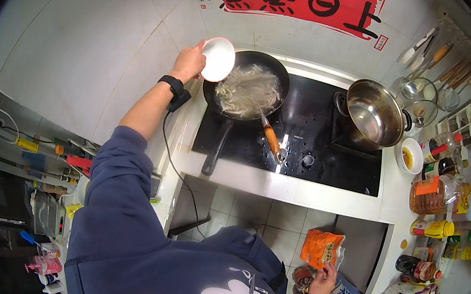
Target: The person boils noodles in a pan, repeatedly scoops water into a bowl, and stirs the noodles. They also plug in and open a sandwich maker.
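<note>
My left hand [191,63] grips a white bowl [219,60] with a pink rim, tipped on its side over the left edge of a black frying pan [285,74]. Pale strips of food [248,92] lie in cloudy liquid in the pan. A wooden-handled utensil [272,139] leans out over the pan's front rim, its head hidden in the food. Low at the right, away from the stove, my right hand [321,282] pinches the edge of an orange plastic food bag [321,250]. The bag bears writing.
A steel pot [375,115] stands on the right burner of the black glass cooktop [308,121]. Beside it sit a small bowl of brown liquid [411,156], an oil jug [431,194] and several bottles. A cable [172,156] hangs from my left wrist. The pan's handle [218,146] juts forward.
</note>
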A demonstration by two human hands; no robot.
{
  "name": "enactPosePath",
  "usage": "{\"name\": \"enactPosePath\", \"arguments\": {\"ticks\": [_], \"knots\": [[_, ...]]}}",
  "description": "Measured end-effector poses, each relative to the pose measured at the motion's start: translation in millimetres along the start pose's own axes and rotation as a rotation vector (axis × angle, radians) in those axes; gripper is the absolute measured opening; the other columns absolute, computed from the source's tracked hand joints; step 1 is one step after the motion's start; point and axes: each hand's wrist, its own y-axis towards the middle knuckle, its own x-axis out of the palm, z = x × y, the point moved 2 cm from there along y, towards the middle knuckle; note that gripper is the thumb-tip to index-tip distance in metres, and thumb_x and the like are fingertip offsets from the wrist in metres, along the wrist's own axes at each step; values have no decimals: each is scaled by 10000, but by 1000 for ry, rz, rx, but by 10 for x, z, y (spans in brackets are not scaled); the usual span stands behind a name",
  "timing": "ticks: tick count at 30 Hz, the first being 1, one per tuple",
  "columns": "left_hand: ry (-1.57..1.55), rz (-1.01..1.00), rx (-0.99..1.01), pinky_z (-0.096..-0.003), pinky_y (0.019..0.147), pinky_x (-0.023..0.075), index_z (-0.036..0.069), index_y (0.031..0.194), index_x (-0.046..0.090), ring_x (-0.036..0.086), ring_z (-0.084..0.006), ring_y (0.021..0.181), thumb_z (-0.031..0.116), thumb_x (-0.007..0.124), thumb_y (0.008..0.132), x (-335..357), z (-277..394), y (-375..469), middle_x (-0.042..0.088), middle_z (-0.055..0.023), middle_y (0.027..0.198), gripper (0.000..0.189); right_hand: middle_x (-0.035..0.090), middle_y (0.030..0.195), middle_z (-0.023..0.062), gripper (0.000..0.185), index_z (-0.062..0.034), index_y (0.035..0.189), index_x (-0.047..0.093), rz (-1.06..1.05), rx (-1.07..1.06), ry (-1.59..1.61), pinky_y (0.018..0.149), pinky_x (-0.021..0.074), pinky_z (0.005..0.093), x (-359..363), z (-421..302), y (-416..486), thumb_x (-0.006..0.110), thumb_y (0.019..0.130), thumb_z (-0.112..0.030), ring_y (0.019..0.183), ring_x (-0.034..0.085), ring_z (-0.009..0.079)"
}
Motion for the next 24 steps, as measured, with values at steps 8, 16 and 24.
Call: {"name": "enactPosePath", "arguments": {"ticks": [8,16,24], "knots": [[461,229,311,-534,676,602,98,1562,444,745,-402,730,126,576,936,68,191,122,729,-264,814,641,657,1322,238,273,20,1194,697,-8,49,-6,1075,487,446,-6,138,-52,640,932,-32,1234,635,413],[-792,54,-458,-278,548,624,-93,1385,519,765,-230,701,53,450,1001,-80,-279,-329,752,-191,988,417,651,1311,236,257,31,1179,682,-18,-26,-68,1062,501,434,-185,451,-313,648,927,-7,1238,626,392],[-1209,56,-500,-240,573,626,-64,1196,579,719,-160,682,42,522,982,-286,-489,-2453,698,-111,896,245,658,1330,217,262,8,1190,705,-143,-211,26,1060,505,425,-317,588,-397,641,937,-15,1245,633,373]]}}
